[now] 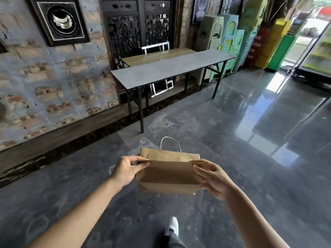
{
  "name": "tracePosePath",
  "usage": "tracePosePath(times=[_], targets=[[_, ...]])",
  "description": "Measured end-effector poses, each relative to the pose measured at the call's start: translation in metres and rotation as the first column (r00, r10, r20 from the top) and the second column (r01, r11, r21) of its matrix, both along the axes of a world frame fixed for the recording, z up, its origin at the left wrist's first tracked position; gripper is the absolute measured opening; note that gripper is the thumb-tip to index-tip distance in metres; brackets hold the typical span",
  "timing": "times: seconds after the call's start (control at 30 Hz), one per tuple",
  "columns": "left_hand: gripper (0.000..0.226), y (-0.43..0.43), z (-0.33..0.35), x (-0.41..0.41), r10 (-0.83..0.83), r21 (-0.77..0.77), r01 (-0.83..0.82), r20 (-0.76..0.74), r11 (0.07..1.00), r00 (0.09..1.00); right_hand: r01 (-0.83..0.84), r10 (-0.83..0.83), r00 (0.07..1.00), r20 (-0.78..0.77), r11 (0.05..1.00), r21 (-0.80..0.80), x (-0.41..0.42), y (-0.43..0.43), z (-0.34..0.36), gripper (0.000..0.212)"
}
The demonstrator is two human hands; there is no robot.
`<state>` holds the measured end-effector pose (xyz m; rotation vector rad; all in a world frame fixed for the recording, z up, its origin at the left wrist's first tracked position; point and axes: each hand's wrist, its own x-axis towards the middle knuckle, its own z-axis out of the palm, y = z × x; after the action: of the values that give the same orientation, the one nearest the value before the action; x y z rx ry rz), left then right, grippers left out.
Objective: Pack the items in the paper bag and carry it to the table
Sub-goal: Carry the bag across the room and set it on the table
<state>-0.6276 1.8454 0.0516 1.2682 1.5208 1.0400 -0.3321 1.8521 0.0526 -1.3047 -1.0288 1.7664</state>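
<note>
A brown paper bag with a white cord handle hangs in front of me above the dark floor, its top folded over. My left hand pinches the bag's upper left corner. My right hand grips the upper right corner and right side. What is inside the bag is hidden. A long grey folding table stands ahead by the wall, its top bare.
A wooden table sits behind the grey one against a dark carved screen. A brick wall runs along the left. Stacked green plastic chairs and crates stand at the back right. Glossy dark floor lies between me and the table.
</note>
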Motion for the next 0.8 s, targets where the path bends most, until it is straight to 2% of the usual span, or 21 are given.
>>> tracePosePath(times=[0.13, 0.37, 0.57, 0.8], targets=[[0.010, 0.133, -0.011, 0.002, -0.004, -0.001, 0.004, 0.000, 1.000, 1.000, 0.051, -0.051, 0.999, 0.009, 0.999, -0.002, -0.001, 0.120, -0.023, 0.012], [0.012, 0.369, 0.001, 0.004, 0.008, 0.036, -0.004, -0.093, 0.999, 0.996, 0.031, -0.026, 0.996, 0.087, 0.998, -0.051, -0.001, 0.365, -0.016, 0.014], [0.011, 0.511, 0.007, -0.012, 0.031, 0.010, -0.030, -0.046, 0.999, 0.998, 0.000, 0.007, 0.988, 0.155, 0.999, -0.050, -0.015, 0.525, 0.002, 0.013], [0.016, 0.690, -0.013, -0.027, 0.033, 0.011, -0.033, 0.007, 0.999, 0.999, -0.062, 0.076, 0.988, 0.134, 0.992, -0.107, -0.028, 0.710, -0.002, 0.015]])
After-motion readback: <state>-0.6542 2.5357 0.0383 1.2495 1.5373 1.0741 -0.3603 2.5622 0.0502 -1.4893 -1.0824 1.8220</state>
